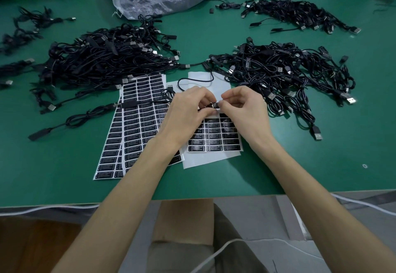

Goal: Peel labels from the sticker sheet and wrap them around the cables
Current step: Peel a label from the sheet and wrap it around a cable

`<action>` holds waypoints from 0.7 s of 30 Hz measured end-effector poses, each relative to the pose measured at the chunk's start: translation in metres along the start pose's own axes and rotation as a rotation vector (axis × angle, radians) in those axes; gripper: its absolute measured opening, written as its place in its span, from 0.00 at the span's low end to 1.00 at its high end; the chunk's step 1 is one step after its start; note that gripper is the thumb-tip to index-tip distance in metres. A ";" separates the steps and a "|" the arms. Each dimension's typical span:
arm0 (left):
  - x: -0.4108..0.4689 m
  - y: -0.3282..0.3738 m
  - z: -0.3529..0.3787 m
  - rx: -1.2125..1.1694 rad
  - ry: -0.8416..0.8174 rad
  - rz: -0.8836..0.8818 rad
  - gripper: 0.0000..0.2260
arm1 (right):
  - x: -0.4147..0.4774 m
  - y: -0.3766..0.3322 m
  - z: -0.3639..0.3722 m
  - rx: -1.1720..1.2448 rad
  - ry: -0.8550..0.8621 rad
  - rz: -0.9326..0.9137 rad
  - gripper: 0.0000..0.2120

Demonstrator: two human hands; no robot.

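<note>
Bare forearms are being stretched over the matte green table [64, 165]. A glossy black rectangular label [215, 105] is being pinched against a thin black cable [212, 75] by the curled fingers of the left hand [188, 108] and the right hand [242, 105], just above the white sticker sheet [214, 137].

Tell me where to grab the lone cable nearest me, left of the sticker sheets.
Take the black block at its near end, from above, pinching across its narrow sides: it lies flat on the green table, clear of the piles, while its thin cord is bunched mid-length.
</note>
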State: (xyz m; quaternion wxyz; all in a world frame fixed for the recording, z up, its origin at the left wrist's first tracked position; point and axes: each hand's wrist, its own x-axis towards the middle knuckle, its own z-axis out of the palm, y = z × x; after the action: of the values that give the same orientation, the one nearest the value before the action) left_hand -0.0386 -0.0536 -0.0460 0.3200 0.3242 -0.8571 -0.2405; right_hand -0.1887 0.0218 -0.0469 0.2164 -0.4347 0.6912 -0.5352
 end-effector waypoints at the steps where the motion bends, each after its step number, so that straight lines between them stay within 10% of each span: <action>1: 0.000 0.000 0.000 0.002 0.003 0.002 0.10 | 0.000 0.000 0.000 0.000 -0.001 0.000 0.05; 21: 0.000 0.000 0.000 0.012 -0.006 0.007 0.09 | 0.000 0.000 0.000 0.016 -0.010 0.011 0.05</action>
State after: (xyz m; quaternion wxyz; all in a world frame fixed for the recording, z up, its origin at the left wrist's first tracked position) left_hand -0.0384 -0.0539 -0.0456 0.3162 0.3224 -0.8607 -0.2350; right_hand -0.1887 0.0222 -0.0473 0.2263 -0.4319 0.6880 -0.5376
